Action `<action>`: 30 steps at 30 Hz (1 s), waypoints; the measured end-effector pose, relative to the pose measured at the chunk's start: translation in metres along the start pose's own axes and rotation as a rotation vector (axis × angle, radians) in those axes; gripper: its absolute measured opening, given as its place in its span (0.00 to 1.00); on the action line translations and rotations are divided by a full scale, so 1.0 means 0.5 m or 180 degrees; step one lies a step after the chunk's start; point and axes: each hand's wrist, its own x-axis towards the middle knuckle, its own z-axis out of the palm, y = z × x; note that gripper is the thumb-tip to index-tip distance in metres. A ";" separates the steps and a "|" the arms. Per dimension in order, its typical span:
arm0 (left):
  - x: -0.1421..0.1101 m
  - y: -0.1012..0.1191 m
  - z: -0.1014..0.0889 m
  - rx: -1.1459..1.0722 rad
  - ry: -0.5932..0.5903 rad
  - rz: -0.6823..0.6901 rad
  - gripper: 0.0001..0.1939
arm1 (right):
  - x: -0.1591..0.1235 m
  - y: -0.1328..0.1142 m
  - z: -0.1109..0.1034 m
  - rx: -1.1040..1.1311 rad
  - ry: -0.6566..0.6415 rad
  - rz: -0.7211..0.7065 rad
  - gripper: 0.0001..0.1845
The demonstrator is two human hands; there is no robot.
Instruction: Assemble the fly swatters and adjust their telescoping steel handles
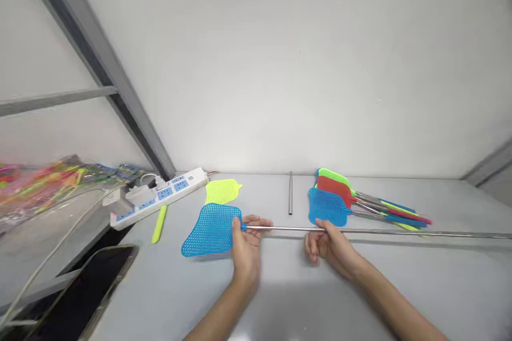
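A blue fly swatter with a mesh head (214,229) lies across both hands, its long thin metal rod (384,232) reaching past the right edge of the view. My left hand (246,248) grips it at the neck, thumb on top and fingers stretched behind the rod. Further along, my right hand (330,245) pinches the rod between thumb and fingers, the other fingers curled. Behind the blue head rests a loose yellow swatter head (223,192). A short metal tube (290,194) lies beyond the rod, and a yellow-green handle (159,224) lies apart at the left.
At the back right lie several stacked swatters, with a red head (335,190) and a blue head (328,208) on view. A white power strip (160,197) with plugs stands at the left. Bagged colourful items (40,192) and a dark-screened device (80,293) are further left.
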 end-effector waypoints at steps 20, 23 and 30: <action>-0.063 0.365 -0.291 0.6599 0.0762 0.1317 0.33 | 0.007 0.027 -0.014 -0.0077 0.0577 -0.0356 0.26; -0.049 0.375 -0.329 0.7334 0.1425 0.0474 0.35 | 0.007 0.029 -0.011 -0.0180 0.0581 -0.0351 0.26; -0.039 0.381 -0.325 0.7042 0.1589 0.0166 0.37 | 0.015 0.028 -0.011 -0.0059 0.0586 -0.0366 0.25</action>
